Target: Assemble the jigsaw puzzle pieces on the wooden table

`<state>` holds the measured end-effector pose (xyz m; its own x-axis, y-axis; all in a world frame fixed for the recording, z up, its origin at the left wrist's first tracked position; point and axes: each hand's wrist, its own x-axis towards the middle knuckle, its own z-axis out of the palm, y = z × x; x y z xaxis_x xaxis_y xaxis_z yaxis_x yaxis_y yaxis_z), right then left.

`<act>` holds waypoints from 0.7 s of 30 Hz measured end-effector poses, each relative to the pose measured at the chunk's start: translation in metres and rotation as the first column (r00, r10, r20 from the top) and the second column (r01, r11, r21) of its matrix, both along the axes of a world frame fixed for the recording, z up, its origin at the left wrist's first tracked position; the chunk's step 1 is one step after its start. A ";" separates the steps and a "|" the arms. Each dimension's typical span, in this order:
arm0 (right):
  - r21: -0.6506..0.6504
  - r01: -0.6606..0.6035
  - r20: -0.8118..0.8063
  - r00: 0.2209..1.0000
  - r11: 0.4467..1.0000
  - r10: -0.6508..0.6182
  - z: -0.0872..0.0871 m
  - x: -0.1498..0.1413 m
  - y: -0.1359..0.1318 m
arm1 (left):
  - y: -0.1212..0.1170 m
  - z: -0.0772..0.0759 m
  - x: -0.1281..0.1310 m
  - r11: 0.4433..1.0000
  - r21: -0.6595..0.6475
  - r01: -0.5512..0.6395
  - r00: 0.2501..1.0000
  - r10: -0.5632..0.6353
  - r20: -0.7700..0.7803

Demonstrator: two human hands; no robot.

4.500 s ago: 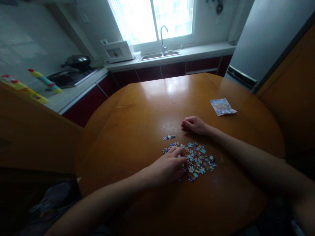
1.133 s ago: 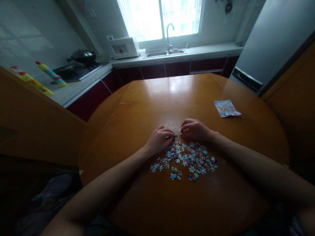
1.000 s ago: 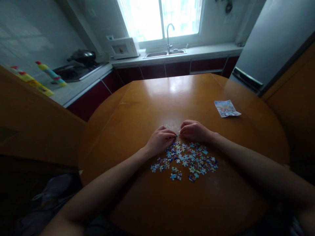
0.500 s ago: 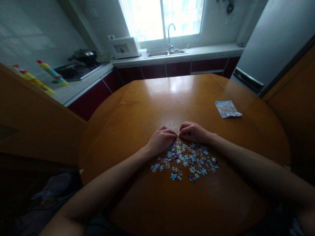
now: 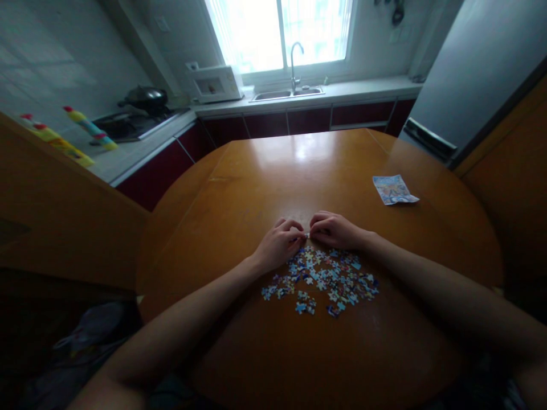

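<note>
Just beyond the loose jigsaw puzzle pieces (image 5: 329,278), both of my hands meet on the wooden table (image 5: 239,188). My left hand (image 5: 280,242) is closed over the small joined strip of pieces, most of which its fingers hide. From the right, my right hand (image 5: 335,230) pinches a pale puzzle piece (image 5: 307,234) against the strip's right end. Only a bit of that piece shows between the fingertips. Whether it is locked into the strip I cannot tell. The loose pieces, blue, white and dark, lie spread in front of both hands.
A creased printed sheet (image 5: 394,189) lies at the table's right. Behind the table run a counter with a sink (image 5: 286,94), a microwave (image 5: 213,83) and a stove with a black pan (image 5: 147,98). A fridge (image 5: 465,74) stands at the right.
My left hand has left the pile, where some pieces now lie spread leftward, and gone to the strip. My right hand has brought a pale piece down and left against the strip's end.
</note>
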<state>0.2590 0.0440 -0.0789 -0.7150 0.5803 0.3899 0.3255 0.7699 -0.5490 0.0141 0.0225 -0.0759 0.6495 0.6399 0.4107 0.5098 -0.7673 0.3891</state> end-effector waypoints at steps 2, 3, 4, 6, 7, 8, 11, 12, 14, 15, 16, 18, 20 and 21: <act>-0.035 0.056 -0.075 0.995 0.998 -0.059 0.000 -0.002 0.000 | 0.000 0.000 -0.001 1.000 0.000 -0.030 0.999 0.030 0.026; -0.055 0.109 -0.122 0.986 0.992 -0.115 -0.001 -0.002 0.001 | 0.000 0.001 -0.001 0.999 0.000 -0.048 0.998 0.048 0.049; -0.076 0.174 -0.166 0.969 0.982 -0.185 -0.003 -0.002 0.003 | 0.001 0.002 -0.002 0.997 -0.001 -0.072 0.994 0.072 0.077; -0.120 0.303 -0.212 0.923 0.946 -0.322 -0.007 0.000 0.007 | 0.002 0.004 -0.003 0.993 -0.014 -0.121 0.985 0.122 0.122; -0.139 0.352 -0.213 0.902 0.926 -0.375 -0.009 0.001 0.009 | 0.002 0.006 -0.004 0.990 -0.024 -0.142 0.981 0.144 0.132; -0.157 0.387 -0.202 0.888 0.909 -0.413 -0.011 0.002 0.012 | 0.003 0.007 -0.004 0.987 -0.034 -0.160 0.978 0.163 0.132; -0.176 0.419 -0.139 0.885 0.891 -0.444 -0.015 0.006 0.015 | 0.005 0.009 -0.007 0.980 -0.044 -0.196 0.975 0.200 0.095; -0.169 0.411 -0.115 0.895 0.896 -0.432 -0.015 0.006 0.016 | 0.006 0.009 -0.008 0.977 -0.042 -0.208 0.974 0.211 0.082; -0.145 0.382 -0.070 0.916 0.912 -0.395 -0.016 0.006 0.016 | 0.009 0.009 -0.011 0.971 -0.064 -0.229 0.970 0.233 0.068; -0.130 0.370 -0.055 0.924 0.920 -0.379 -0.016 0.006 0.015 | 0.010 0.009 -0.013 0.967 -0.098 -0.236 0.968 0.243 0.069; -0.116 0.359 -0.045 0.930 0.926 -0.366 -0.015 0.006 0.015 | 0.012 0.009 -0.015 0.960 -0.148 -0.238 0.965 0.251 0.072; -0.097 0.344 -0.037 0.937 0.934 -0.348 -0.014 0.006 0.014 | 0.015 0.009 -0.021 0.936 -0.268 -0.228 0.965 0.253 0.064; -0.086 0.317 -0.027 0.947 0.944 -0.320 -0.012 0.006 0.012 | 0.018 0.011 -0.027 0.904 -0.366 -0.223 0.969 0.246 0.016; -0.081 0.299 -0.016 0.953 0.951 -0.301 -0.010 0.007 0.011 | 0.020 0.013 -0.030 0.889 -0.398 -0.229 0.970 0.243 -0.016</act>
<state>0.2656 0.0551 -0.0890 -0.4925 0.7955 0.3529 0.5190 0.5940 -0.6147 -0.0159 0.0425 -0.0632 0.4498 0.8861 0.1121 0.6380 -0.4066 0.6539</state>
